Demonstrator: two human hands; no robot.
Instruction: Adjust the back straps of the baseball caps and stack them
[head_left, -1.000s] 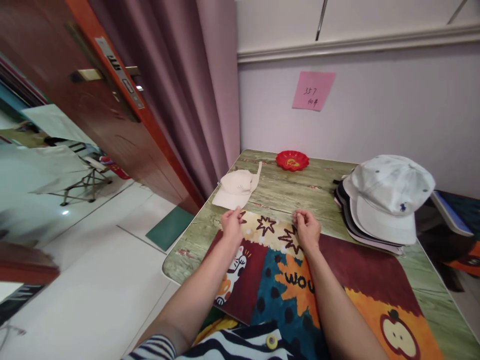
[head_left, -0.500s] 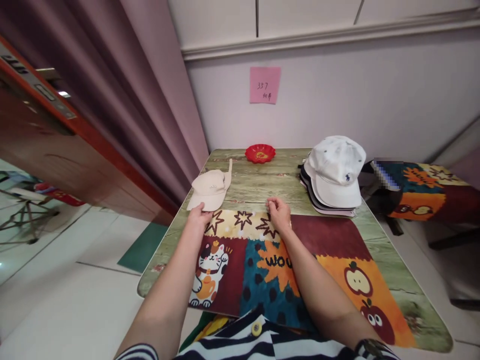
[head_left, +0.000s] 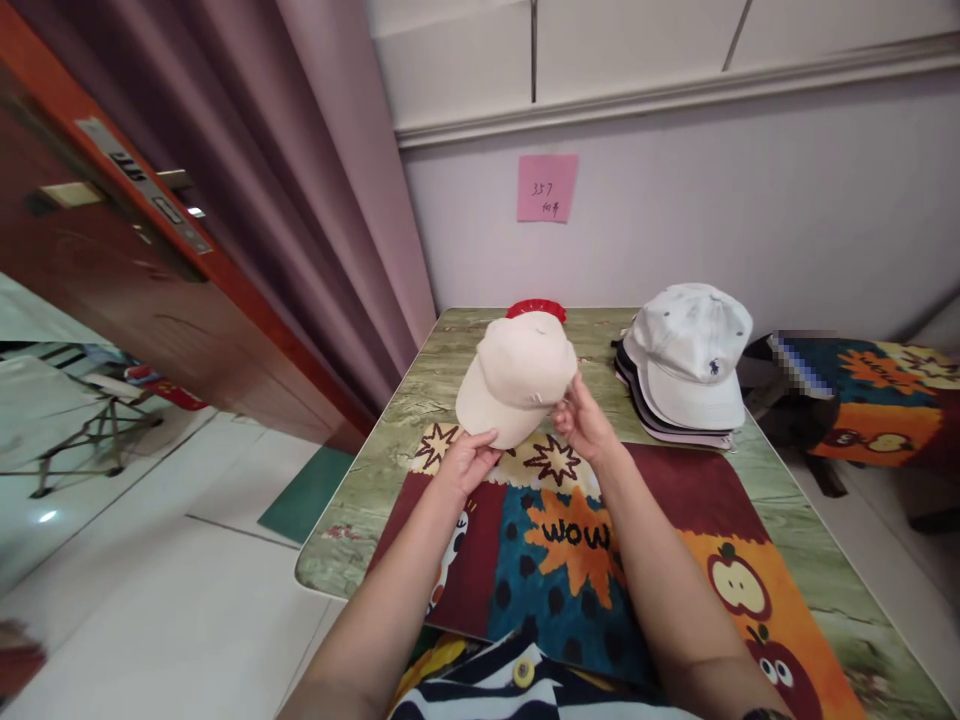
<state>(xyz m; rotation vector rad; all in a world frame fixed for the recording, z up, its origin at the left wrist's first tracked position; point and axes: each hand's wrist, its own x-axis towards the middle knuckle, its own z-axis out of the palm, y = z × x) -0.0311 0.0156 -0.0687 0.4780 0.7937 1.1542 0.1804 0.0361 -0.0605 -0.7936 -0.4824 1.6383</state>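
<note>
Cream cap point(head_left: 525, 362) lifted rightward, brim point(head_left: 486, 412) pinched in left grip point(head_left: 466, 466), right grip point(head_left: 589, 424) against its side, hold unclear

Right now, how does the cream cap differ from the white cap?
The left grip holds the cream cap by its brim, with the right grip at its side; the white cap sits atop other caps. The cream cap's brim points down-left in the picture, the white cap's nearly straight down. The cream cap's mark is faint, the white cap's dark blue. Both caps are light-coloured.
</note>
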